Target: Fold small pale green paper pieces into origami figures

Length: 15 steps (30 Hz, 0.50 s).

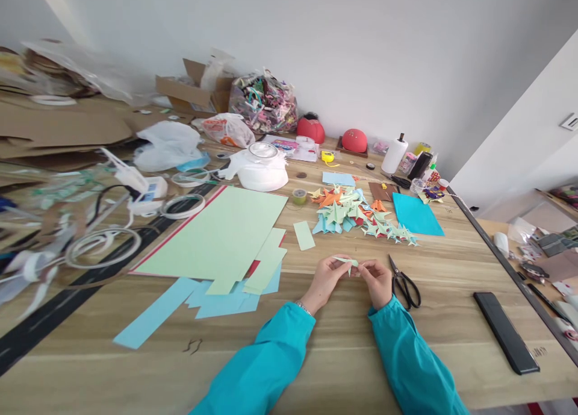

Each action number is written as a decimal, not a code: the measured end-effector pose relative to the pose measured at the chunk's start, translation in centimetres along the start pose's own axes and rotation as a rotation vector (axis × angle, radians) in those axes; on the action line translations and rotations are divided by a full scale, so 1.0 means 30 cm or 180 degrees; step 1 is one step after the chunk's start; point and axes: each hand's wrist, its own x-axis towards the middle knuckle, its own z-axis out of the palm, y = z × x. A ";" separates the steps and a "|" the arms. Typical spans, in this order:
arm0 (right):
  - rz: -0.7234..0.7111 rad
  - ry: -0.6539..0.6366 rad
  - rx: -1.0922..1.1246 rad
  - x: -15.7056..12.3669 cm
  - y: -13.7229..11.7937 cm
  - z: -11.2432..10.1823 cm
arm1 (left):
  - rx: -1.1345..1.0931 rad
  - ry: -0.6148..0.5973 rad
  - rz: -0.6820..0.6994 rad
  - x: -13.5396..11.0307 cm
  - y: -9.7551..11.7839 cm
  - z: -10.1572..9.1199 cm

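Between both hands, just above the wooden table, is a small light-green folded paper piece (347,262) with pointed ends. My left hand (326,276) pinches it from the left, and my right hand (376,277) grips its right side with closed fingertips. Beside my right hand lie black-handled scissors (404,282), blades pointing away. Beyond the hands is a pile of folded paper stars (338,211) in green, orange and blue. A light-green paper rectangle (304,235) rests between that pile and the large green sheets (221,228).
Blue paper strips (153,312) stick out below the green sheets. A turquoise sheet (418,214) lies right of the stars, and a black phone-like object (506,332) near the right edge. Tape rolls (103,246), cables and cardboard (58,126) crowd the left. A white bottle (394,156) stands at the back.
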 end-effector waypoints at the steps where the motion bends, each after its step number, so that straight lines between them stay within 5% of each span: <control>1: 0.0050 -0.0009 0.0050 0.001 -0.001 0.000 | 0.0052 0.0014 0.0017 0.000 0.000 0.001; 11: 0.0555 -0.0316 0.0440 0.006 0.010 0.004 | 0.0246 0.0238 0.0090 0.001 -0.006 0.003; 15: -0.0038 -0.0103 0.0045 -0.003 -0.004 -0.004 | -0.0009 0.0271 0.0049 0.002 -0.007 0.008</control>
